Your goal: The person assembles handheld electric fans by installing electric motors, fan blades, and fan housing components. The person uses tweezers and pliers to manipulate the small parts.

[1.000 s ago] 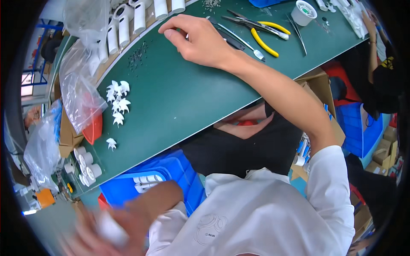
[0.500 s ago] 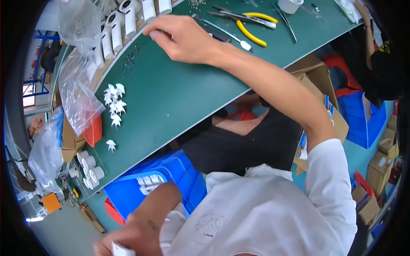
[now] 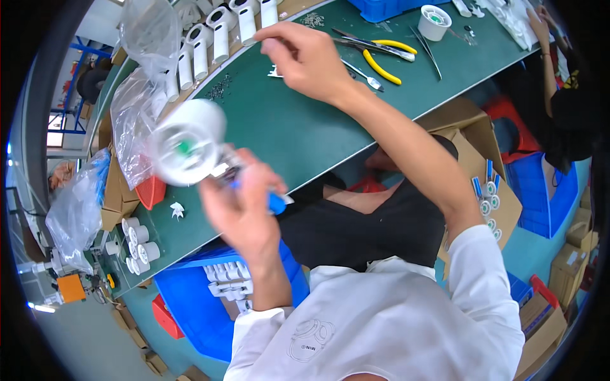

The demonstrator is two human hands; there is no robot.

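Note:
My left hand [image 3: 244,206], blurred by motion, grips a white cup-shaped housing [image 3: 189,141] with a green centre, held over the table's left part. A blue cylinder [image 3: 277,203] shows at the same hand. Farther off, my right hand [image 3: 308,63] hovers over the table with curled fingers, its fingertips near a row of white handles with ring tops [image 3: 220,39]. Just under its thumb a small white pointed piece [image 3: 274,72] peeks out; whether it is held or lying there I cannot tell. One white star-shaped piece [image 3: 177,210] lies below the housing.
Yellow-handled pliers [image 3: 383,60], tweezers [image 3: 429,54] and a white cup [image 3: 434,23] occupy the far right. Small dark screws [image 3: 219,87] lie near the handles. White round parts [image 3: 140,244] stand at the left corner. A blue crate [image 3: 190,311] sits below. Another person's hand [image 3: 540,28] works far right.
My left hand has come up from the lower edge to over the table, bringing the white housing into full view. My right hand remains beside the handles. The whole view has shifted slightly.

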